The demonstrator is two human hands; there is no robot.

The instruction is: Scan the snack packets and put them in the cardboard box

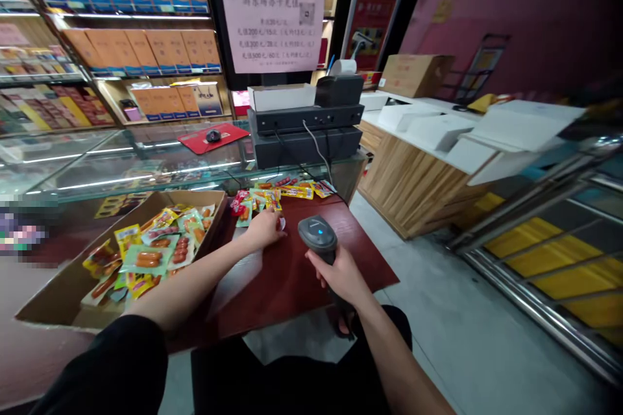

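Observation:
My right hand (344, 273) is wrapped round the grip of a dark grey handheld barcode scanner (317, 235), which has a blue light lit on its head. The scanner is held above the right part of the dark red table. My left hand (265, 228) is on the tabletop with its fingers curled together; a small whitish bit shows at the fingertips, too little to name. Just beyond it lies a pile of small sausage snack packets (296, 192). Left of my forearm, an open cardboard box (53, 301) holds several similar packets (148, 259), partly covered by that arm.
Beyond the table (350, 233) stands a glass counter (146, 175) with a mouse on a red mat (195, 142). A black cash drawer (306, 146) carries a receipt printer (339, 87). At right are a wooden counter (403, 175) and metal railings (525, 298).

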